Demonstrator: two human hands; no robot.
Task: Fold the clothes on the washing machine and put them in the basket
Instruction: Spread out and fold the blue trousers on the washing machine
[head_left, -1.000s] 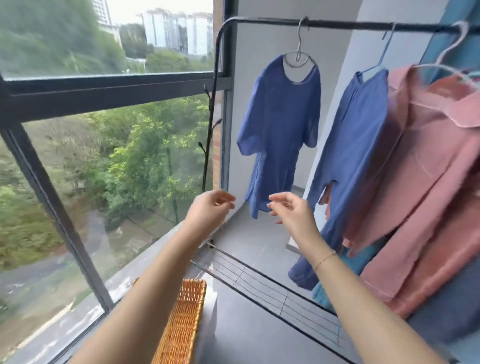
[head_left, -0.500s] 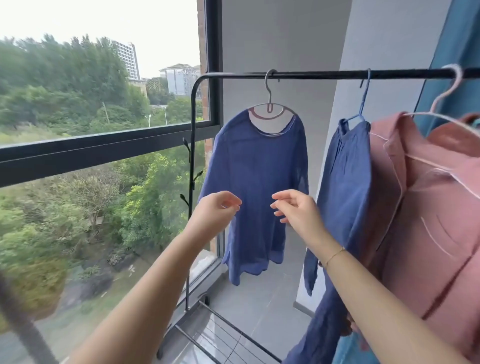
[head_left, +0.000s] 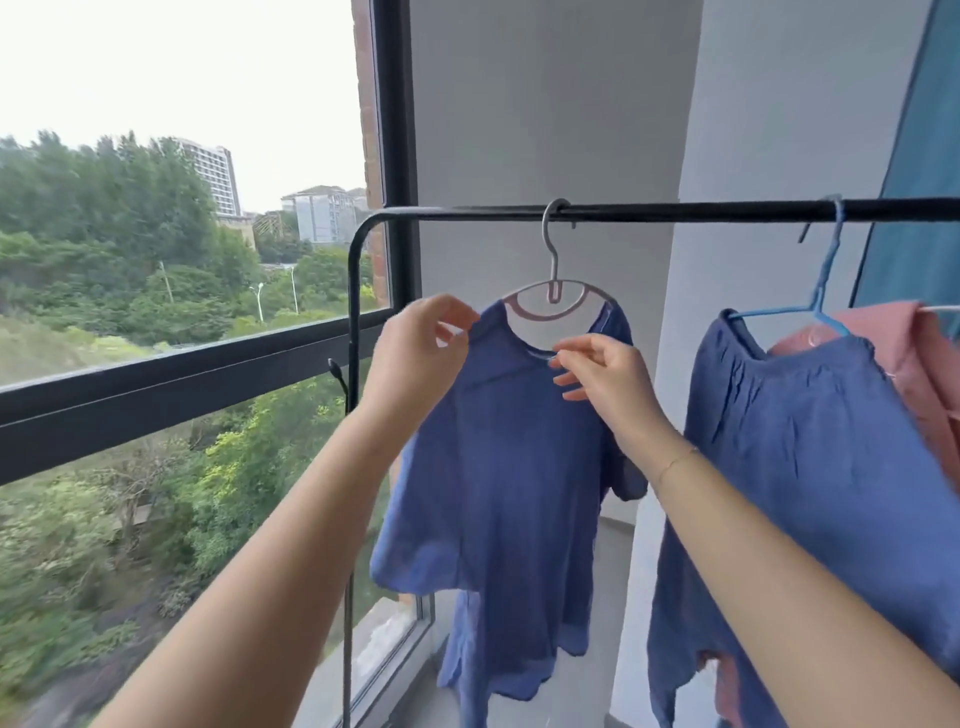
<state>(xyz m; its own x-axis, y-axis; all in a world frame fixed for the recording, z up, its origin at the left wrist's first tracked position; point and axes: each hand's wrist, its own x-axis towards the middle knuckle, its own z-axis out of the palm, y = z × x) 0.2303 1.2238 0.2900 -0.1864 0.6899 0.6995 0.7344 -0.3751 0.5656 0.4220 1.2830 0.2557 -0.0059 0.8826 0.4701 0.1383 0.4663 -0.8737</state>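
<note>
Balcony window beside black rail (head_left: 675, 212); my left hand (head_left: 415, 353) pinches crinkled blue shirt (head_left: 509, 493) shoulder, right hand (head_left: 608, 374) pinches its neckline, pink hanger (head_left: 556, 296) above.

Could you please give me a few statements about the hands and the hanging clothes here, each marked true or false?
1. The left hand pinches the blue shirt at its shoulder. True.
2. The blue shirt lies folded in a basket. False: it hangs on a pink hanger.
3. The right hand is at the shirt's neckline. True.
4. The rail holds only one garment. False: several hang there.
</note>
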